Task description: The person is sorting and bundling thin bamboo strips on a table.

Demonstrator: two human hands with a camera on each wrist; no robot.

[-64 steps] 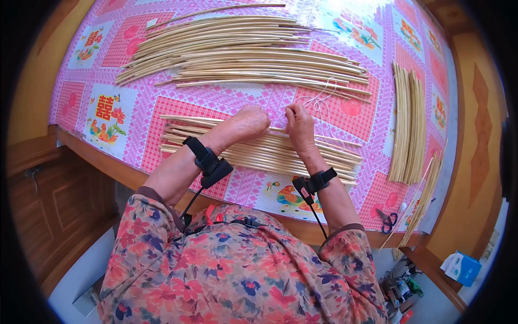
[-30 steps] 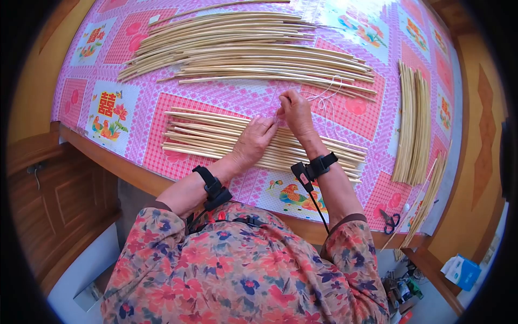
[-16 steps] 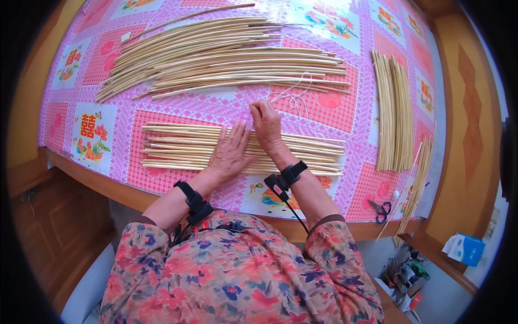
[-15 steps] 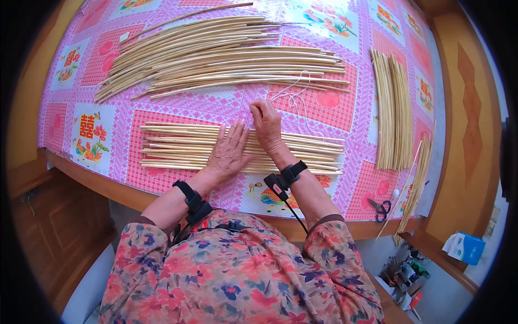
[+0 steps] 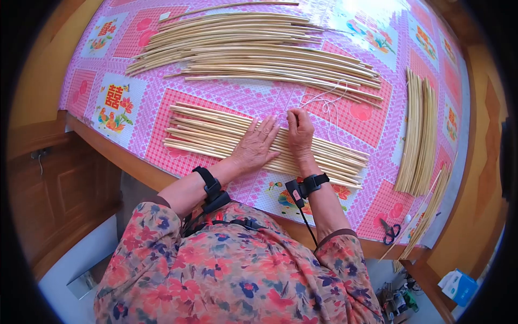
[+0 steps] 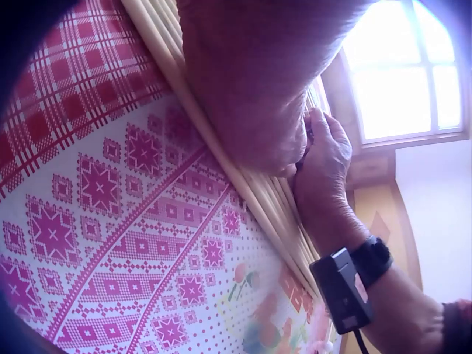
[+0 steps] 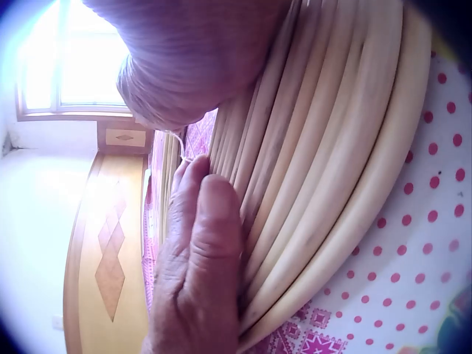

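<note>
A row of thin peeled sticks (image 5: 335, 157) lies side by side in front of the person. My left hand (image 5: 252, 147) rests flat across the middle of them, fingers extended toward the far side. Just to its right, my right hand (image 5: 300, 132) has its fingers curled over the far edge of the row and pinches a thin white string (image 7: 177, 138), which runs toward the left fingertips in the right wrist view. The rest of the string lies in loose loops beyond the right hand. In the left wrist view, the left palm hides most of the sticks.
Longer sticks (image 5: 270, 56) spread across the back of the patterned tablecloth (image 5: 145, 143). Two upright bundles (image 5: 418, 135) lie at the right, with thinner sticks (image 5: 431, 210) and scissors (image 5: 389, 231) near the table's right front corner. A blue tissue pack (image 5: 457, 287) sits beyond.
My left hand has gone from curled fingers beside the right hand to lying flat on the sticks. The right hand stays curled at the far edge, now slightly farther from the left. The head view shifted.
</note>
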